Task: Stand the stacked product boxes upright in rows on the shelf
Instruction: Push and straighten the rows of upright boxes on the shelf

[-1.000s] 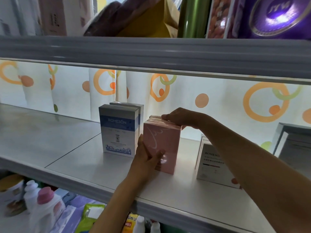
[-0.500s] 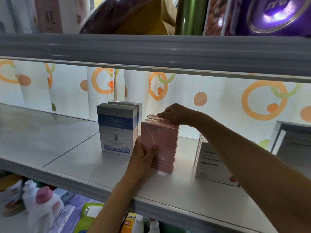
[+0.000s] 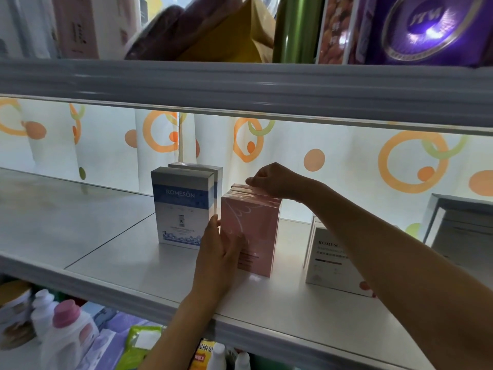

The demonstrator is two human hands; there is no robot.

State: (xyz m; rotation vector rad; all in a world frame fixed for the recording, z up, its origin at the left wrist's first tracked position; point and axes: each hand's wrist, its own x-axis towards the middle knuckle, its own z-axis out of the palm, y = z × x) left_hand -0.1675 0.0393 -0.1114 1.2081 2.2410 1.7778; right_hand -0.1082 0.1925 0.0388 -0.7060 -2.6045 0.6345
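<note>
A pink box (image 3: 256,231) stands upright on the white shelf (image 3: 112,236), with another pink box close behind it. My left hand (image 3: 220,247) presses flat against its front left face. My right hand (image 3: 274,180) rests on the top rear edge of the pink boxes, fingers curled over them. Just to the left stand two blue-and-white ROMESON boxes (image 3: 184,206), one behind the other. To the right, white ROMESON boxes (image 3: 330,263) stand upright, partly hidden by my right forearm.
A grey box (image 3: 464,222) leans at the far right of the shelf. The upper shelf edge (image 3: 240,84) hangs low overhead, with goods on top. Bottles (image 3: 66,332) and packets sit on the shelf below. A patterned curtain backs the shelf.
The pink boxes have slid slightly left, closer to the blue boxes. Both hands stay on them, my left one a little lower on the front face.
</note>
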